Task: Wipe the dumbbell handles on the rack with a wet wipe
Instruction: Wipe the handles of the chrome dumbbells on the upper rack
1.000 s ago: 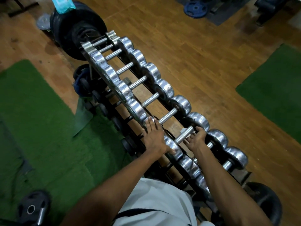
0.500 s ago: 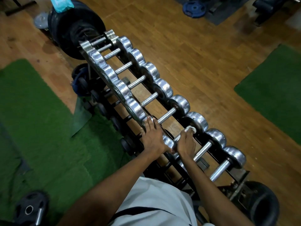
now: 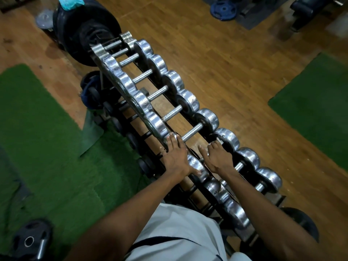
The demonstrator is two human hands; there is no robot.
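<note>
**A:** Chrome dumbbells in a row on the rack (image 3: 243, 240), near end by the person's torso. Left hand (image 3: 176, 157) lies flat on the near-side heads, fingers straight and together, thumb on the head (image 3: 197, 166) next to it. Not gripping.

**B:** Right hand?

**A:** Right hand (image 3: 218, 157) is just across from the left one, over the handle between those heads. Fingers curled down on the handle, thumb stuck out toward the left hand. Wet wipe (image 3: 219, 140) shows as a white scrap at the fingertips, against the far-side head (image 3: 227, 137). Most of it is hidden under the hand.

**B:** Versus half a second ago?

**A:** Right hand has slid along the handle toward the far head; the wipe went with it. Left hand hasn't moved.

**B:** Farther along the rack?

**A:** Bare handles, untouched. Past the far end, a stack of black plates (image 3: 84, 31) with a teal packet (image 3: 70, 2) on top.
</note>
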